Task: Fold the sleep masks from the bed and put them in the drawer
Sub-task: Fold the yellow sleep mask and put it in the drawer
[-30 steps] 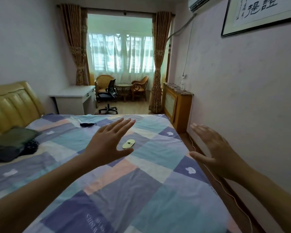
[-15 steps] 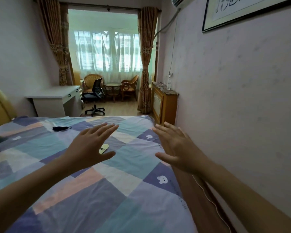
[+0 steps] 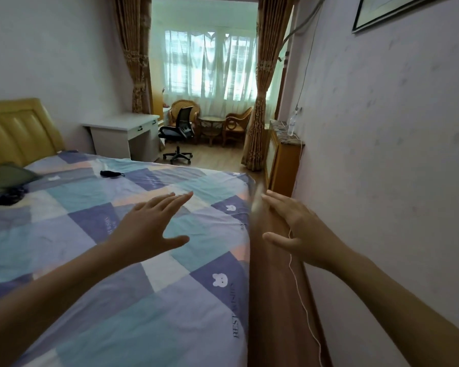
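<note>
A black sleep mask (image 3: 111,173) lies on the patchwork bed cover (image 3: 96,250) near the far side of the bed. My left hand (image 3: 151,226) hovers over the middle of the bed, fingers spread and empty. It hides the yellow-green mask seen before. My right hand (image 3: 294,229) is open over the gap between the bed's right edge and the wall, holding nothing. A white desk with drawers (image 3: 129,133) stands beyond the bed.
A yellow headboard (image 3: 16,131) and dark folded clothes (image 3: 3,184) are at the left. A black office chair (image 3: 178,136) stands by the desk. A wooden cabinet (image 3: 281,160) sits against the right wall, with a thin white cord (image 3: 300,295) along the floor strip.
The view has swung back left, showing the headboard again. My left hand now covers the yellow-green mask. My right hand moved toward the bed's right edge.
</note>
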Demonstrator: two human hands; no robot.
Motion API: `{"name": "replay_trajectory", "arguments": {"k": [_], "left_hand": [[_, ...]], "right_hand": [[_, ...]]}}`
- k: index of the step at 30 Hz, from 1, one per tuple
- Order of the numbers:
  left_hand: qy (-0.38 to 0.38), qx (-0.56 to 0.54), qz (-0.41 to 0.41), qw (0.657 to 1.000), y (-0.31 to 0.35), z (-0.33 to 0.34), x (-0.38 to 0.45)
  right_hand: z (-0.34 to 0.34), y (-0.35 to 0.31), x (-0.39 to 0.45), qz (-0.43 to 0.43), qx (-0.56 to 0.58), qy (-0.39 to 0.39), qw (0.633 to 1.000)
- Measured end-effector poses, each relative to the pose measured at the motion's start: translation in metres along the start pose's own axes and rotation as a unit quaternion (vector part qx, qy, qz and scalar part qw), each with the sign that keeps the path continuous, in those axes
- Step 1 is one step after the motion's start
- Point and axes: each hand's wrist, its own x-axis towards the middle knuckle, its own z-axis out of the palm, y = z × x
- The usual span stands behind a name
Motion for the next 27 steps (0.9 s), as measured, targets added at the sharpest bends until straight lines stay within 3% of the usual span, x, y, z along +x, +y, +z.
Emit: {"name": "replay_trajectory", "arguments": {"k": [8, 17, 27], "left_hand": [[0.027, -0.105, -0.117, 0.987, 0.016, 0.035, 0.083], [0.019, -0.165, -0.172, 0.971, 0.018, 0.118, 0.203], [0.029, -0.105, -0.302, 0.947, -0.024, 0.198, 0.335]], "right_hand": [[0.015, 0.094, 0.068, -0.012, 0.253, 0.037, 0.967], [0.032, 0.237, 0.156, -0.002, 0.287, 0.004, 0.958], [0.112, 0.349, 0.354, -0.101, 0.342, -0.120, 0.927]]}}
